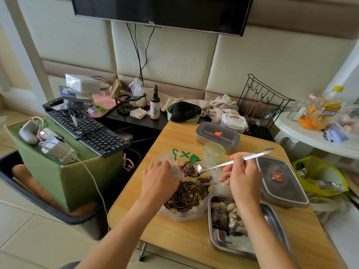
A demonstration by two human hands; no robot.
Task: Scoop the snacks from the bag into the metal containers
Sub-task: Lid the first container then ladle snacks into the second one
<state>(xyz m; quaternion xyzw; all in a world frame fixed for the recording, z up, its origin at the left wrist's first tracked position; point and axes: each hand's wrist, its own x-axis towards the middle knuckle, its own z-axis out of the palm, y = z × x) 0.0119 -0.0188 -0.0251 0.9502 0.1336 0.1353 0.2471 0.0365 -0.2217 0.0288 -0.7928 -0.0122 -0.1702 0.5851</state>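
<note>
A clear plastic bag (182, 214) full of striped sunflower seeds and some peanuts lies on the wooden table (174, 235). My left hand (158, 180) grips the bag's left edge and holds it apart. My right hand (243, 175) holds the handle of a metal spoon (217, 166), whose bowl carries a heap of seeds just above the bag's mouth. An open metal container (272, 220) sits at the front right under my right forearm, with peanuts and dark snacks in its near-left part.
Two lidded metal containers with orange valves stand on the table, one at the back (217, 135) and one at the right (281, 183). A pale green cup (213, 153) is behind the bag. A keyboard (87, 131) lies on a green box to the left.
</note>
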